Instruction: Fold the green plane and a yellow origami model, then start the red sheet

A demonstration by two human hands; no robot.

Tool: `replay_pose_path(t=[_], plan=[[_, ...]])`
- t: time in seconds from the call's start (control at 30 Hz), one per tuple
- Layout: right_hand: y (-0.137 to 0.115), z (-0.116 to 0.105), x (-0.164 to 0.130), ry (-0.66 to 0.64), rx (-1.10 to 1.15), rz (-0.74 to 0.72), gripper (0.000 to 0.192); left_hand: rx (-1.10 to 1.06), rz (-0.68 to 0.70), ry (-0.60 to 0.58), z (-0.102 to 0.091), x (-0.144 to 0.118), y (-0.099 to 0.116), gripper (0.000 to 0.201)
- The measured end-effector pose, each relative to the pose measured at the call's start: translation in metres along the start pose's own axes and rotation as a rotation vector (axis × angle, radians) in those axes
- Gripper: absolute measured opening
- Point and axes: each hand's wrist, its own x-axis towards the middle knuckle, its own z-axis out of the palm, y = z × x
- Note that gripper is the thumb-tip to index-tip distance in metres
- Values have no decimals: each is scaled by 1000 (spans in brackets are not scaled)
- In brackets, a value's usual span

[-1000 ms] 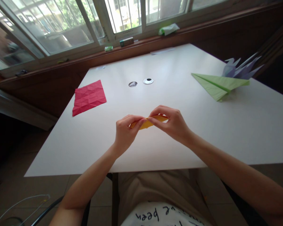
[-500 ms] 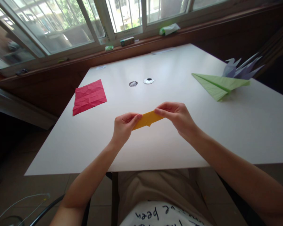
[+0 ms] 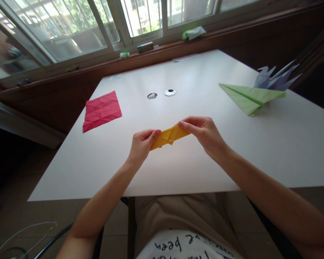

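creased yellow paper strip point(image 3: 169, 136), left hand point(image 3: 140, 145), right hand point(image 3: 203, 133)

Upside-down black lettering "been" on the white shirt point(image 3: 183, 248)

Yellow folded paper point(image 3: 169, 136), red creased sheet point(image 3: 102, 110), green paper plane point(image 3: 250, 96), white table point(image 3: 199, 158)

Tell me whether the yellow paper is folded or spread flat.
Folded: the yellow paper is a narrow creased strip, pinched at its ends by the left hand and right hand.
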Motion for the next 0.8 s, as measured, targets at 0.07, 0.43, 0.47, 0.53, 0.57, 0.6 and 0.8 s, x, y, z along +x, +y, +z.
replay_pose_path(t=[0.07,0.43,0.47,0.53,0.57,0.6,0.8], plan=[[-1,-1,1,-10,34,17,12,-30,-63,-67,0,1,1,37],[-5,-6,4,-19,175,101,18,-198,-227,-222,1,2,3,28],[-7,-6,4,-26,183,108,21,-205,-235,-217,1,3,2,29],[-9,-6,3,-63,205,124,31,-234,-266,-225,0,5,0,30],[-9,-6,3,-90,212,134,35,-253,-287,-235,-1,6,-1,31],[-9,-6,3,-117,211,145,39,-271,-308,-246,-1,6,-3,31],[-1,-1,2,-206,157,147,30,-212,-334,-437,2,2,-8,34]])
